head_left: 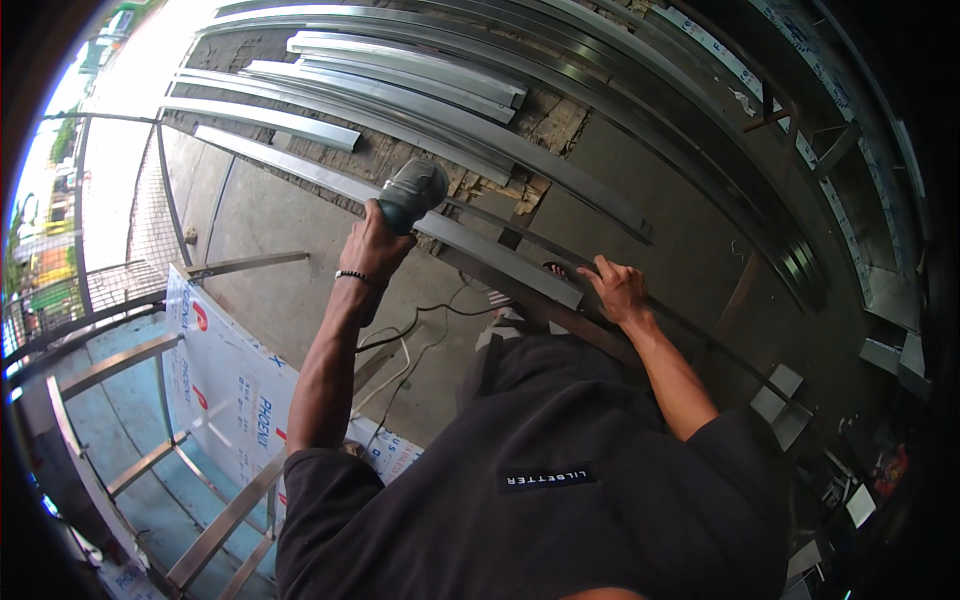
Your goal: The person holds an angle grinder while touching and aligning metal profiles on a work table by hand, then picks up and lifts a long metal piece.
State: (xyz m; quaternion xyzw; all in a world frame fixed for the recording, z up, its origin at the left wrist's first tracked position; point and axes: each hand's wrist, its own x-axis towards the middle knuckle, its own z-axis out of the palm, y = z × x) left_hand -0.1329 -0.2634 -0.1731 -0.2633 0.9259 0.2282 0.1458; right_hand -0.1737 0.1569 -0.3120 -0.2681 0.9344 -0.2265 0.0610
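Note:
My left hand (375,250) is wrapped round a dark grey and teal power tool (414,192) with a rounded head, which looks like an angle grinder. Its head is over a long silver metal profile (480,248) lying slantwise in front of me; whether they touch I cannot tell. On the right, my right hand (618,287) is closed round a long, thin dark metal bar (690,325). This bar runs from near the tool's head down to the lower right. The palm side of the right hand is hidden.
Several metal profiles (400,95) lie across worn boards ahead. A black cable (430,308) loops over the concrete floor below the tool. At the left stand a film-covered sheet (235,370) and a metal frame (215,530). Metal offcuts (780,405) lie at the right.

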